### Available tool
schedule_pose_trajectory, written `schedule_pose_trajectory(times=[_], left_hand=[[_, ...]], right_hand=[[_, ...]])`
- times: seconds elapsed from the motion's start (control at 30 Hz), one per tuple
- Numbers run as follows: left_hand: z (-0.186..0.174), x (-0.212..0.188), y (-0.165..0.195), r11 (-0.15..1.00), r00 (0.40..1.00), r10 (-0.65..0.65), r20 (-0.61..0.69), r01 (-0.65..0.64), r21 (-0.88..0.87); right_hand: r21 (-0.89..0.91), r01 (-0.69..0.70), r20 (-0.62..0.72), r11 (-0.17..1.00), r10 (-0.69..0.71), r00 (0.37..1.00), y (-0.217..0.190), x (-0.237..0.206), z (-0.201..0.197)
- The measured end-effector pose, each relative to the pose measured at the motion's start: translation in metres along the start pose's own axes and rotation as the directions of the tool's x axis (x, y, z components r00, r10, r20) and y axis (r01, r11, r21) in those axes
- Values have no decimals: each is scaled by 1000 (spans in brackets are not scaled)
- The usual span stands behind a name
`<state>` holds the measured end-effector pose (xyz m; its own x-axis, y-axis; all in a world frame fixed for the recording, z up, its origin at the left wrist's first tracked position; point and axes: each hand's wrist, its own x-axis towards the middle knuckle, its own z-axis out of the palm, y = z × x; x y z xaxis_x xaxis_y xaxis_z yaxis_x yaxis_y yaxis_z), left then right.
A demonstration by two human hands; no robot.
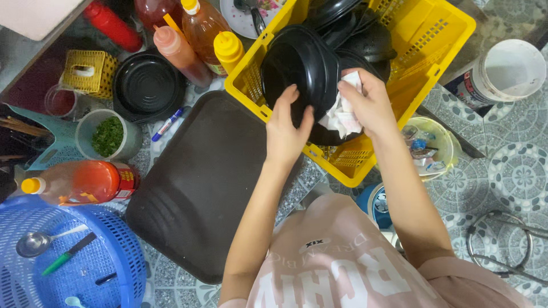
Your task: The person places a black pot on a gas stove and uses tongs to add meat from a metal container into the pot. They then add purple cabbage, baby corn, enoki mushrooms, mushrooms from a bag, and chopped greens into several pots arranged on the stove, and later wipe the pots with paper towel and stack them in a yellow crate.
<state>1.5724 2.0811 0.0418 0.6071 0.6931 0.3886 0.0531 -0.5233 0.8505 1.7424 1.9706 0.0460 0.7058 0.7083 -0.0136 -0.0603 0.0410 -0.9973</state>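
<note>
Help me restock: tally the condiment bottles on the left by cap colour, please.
Yellow-capped plastic sauce bottles: 3
Red-capped plastic squeeze bottles: 2
Cap out of view, red bottle at top edge: 1
Total: 6

Glossy black plastic bowl [299, 71], smooth, with soft highlights. Crumpled white cloth or paper [344, 111], matt. Yellow plastic crate [419, 43], perforated walls, slight sheen. Dark plastic tray [200, 188], matt, faintly ribbed. Blue plastic basket [108, 268], perforated, holding 1 shiny metal spoon [37, 242]. Speckled stone-like floor [171, 285].
</note>
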Motion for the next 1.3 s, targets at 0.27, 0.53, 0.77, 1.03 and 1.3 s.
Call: schedule_pose_trajectory(times=[0.27, 0.53, 0.77, 1.03, 1.3], left_hand=[[8, 27, 30, 990, 989, 137, -56, -134, 52], [24, 47, 47, 994, 995, 101, -11, -100, 54], [37, 74, 68, 825, 994, 86, 69, -110, 555], [-99, 85, 86, 861, 918, 307, -250, -156, 484], [-116, 29, 56, 999, 885, 36, -465, -33, 14]], right_hand=[[-9, 43, 77, 999, -42, 996, 1, -2, -3], [-69, 135, 36, 988, -133, 990, 15, 2, -4], [-15, 247, -94, 969, -248, 964, 22, 0, 2], [-63, 180, -215, 982, -190, 958, 24, 0, -20], [8, 441, -515, 897, -374, 771, 0, -26, -20]])
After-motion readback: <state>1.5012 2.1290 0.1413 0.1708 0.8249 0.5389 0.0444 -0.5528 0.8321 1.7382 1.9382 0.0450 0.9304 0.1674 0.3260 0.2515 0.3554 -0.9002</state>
